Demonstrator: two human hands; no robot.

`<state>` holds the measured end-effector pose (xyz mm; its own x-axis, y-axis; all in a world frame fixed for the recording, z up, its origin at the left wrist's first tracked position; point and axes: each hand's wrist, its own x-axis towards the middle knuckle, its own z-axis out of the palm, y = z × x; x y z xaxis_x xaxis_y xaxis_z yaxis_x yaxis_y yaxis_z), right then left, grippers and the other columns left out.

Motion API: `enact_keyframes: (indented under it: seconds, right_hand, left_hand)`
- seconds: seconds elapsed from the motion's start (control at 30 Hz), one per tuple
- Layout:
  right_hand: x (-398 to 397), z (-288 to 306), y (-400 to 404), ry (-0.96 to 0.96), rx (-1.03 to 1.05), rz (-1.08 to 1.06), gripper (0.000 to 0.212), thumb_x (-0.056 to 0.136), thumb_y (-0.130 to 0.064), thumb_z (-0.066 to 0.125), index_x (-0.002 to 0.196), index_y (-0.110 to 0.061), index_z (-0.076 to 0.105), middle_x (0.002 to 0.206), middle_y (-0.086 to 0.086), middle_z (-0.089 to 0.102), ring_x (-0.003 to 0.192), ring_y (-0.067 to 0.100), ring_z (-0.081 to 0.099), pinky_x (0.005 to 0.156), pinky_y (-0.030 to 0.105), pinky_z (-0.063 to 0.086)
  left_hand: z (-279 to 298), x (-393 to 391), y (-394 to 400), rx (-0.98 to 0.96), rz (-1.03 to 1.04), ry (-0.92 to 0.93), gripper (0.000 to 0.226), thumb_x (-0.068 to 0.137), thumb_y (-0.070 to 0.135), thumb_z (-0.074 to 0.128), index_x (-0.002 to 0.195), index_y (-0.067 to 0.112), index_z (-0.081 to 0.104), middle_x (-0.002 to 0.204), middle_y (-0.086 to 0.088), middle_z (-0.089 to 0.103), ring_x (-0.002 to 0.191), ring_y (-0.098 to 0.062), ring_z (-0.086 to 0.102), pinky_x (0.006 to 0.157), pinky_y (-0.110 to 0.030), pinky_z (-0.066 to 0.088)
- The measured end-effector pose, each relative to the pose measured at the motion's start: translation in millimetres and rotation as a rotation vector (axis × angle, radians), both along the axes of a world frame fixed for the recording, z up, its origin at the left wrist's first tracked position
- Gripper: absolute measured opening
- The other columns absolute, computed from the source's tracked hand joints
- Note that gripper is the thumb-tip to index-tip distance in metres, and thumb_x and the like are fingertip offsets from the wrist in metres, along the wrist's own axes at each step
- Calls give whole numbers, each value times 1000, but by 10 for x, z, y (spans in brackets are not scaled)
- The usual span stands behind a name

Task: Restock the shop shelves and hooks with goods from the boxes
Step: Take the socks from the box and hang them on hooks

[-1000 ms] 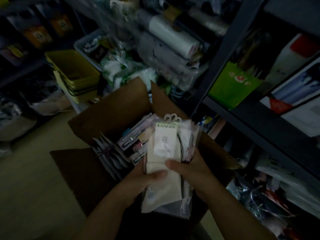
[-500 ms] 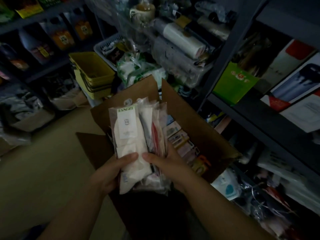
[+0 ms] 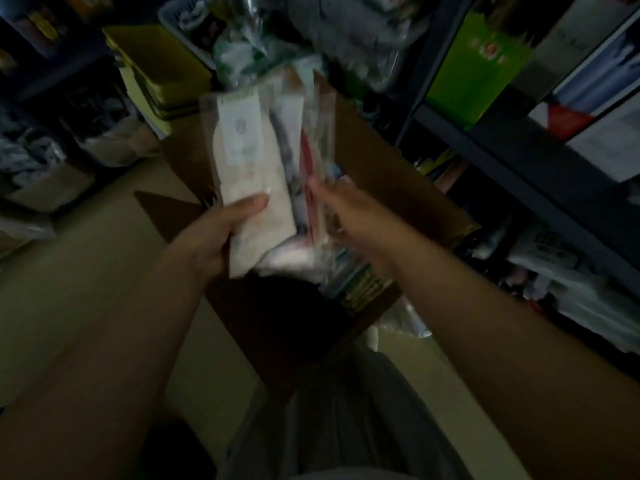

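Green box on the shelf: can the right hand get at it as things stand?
Probably not yet: the right hand is busy holding the packets with the left hand. The path up to the green box looks open.

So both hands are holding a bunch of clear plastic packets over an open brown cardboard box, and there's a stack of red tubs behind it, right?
Not quite: the head view shows the stack of tubs is yellow, not red. The left hand and right hand do hold the bunch of clear plastic packets over the open brown cardboard box.

Both forearms reach forward; the left hand (image 3: 211, 237) grips with thumb on top, the right hand (image 3: 349, 209) blurred, fingers curled.
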<state>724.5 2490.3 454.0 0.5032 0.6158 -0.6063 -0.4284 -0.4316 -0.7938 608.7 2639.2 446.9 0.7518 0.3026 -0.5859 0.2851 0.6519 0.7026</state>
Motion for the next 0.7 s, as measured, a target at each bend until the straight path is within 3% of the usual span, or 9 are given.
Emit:
enact_keyframes:
  seconds: [0.07, 0.13, 0.27, 0.33, 0.43, 0.57, 0.7]
  right_hand:
    - [108, -45, -7, 3, -15, 7, 55, 94, -52, 48, 140, -24, 45, 124, -4, 59, 107, 17, 57, 92, 35, 49]
    - [188, -173, -44, 14, -5, 0, 52, 93, -51, 50, 137, -24, 48, 125, -1, 62, 112, 23, 59, 98, 42, 47]
    - [185, -362, -132, 53, -20, -59, 60, 85, -56, 61, 136, -26, 51, 127, -1, 63, 112, 22, 62, 98, 42, 49]
    - [170, -361, -181, 50, -15, -85, 70, 75, -59, 68, 135, -27, 52, 125, 0, 63, 112, 24, 62, 99, 43, 49]
    - [202, -215, -245, 106, 44, -109, 60, 80, -49, 69, 133, -24, 54, 121, 0, 66, 111, 25, 63, 101, 45, 47]
    - [276, 109, -316, 173, 150, -135, 66, 71, -44, 68, 131, -18, 57, 122, 4, 67, 113, 25, 63, 102, 44, 47]
    - [317, 417, -403, 158, 261, -192, 50, 77, -34, 63, 125, -22, 59, 118, 4, 69, 106, 21, 66, 90, 35, 53]
  left_hand:
    - [-41, 110, -23, 26, 6, 38, 24, 72, 20, 70, 96, 17, 70, 87, 1, 76, 80, -13, 72, 70, -26, 59]
    - [-114, 197, -67, 45, 0, 73, 13, 84, 17, 63, 96, 17, 69, 88, 1, 76, 82, -13, 72, 76, -27, 59]
    - [-238, 221, -136, 35, -8, 107, 18, 80, 17, 68, 97, 18, 69, 92, 0, 76, 84, -15, 72, 72, -26, 59]
    - [-212, 199, -170, 28, -9, 90, 31, 71, 18, 70, 102, 18, 68, 91, 0, 76, 83, -14, 72, 71, -26, 59]
    - [-73, 222, -215, 30, -24, 50, 49, 62, 19, 71, 111, 17, 65, 92, -1, 76, 81, -15, 72, 70, -26, 59]
    - [225, 335, -249, 23, -104, 15, 46, 65, 23, 69, 111, 15, 65, 90, -4, 76, 79, -17, 73, 69, -28, 60]
    - [476, 446, -309, -15, -158, -12, 44, 69, 26, 65, 111, 14, 64, 87, -6, 75, 73, -19, 72, 62, -30, 60]
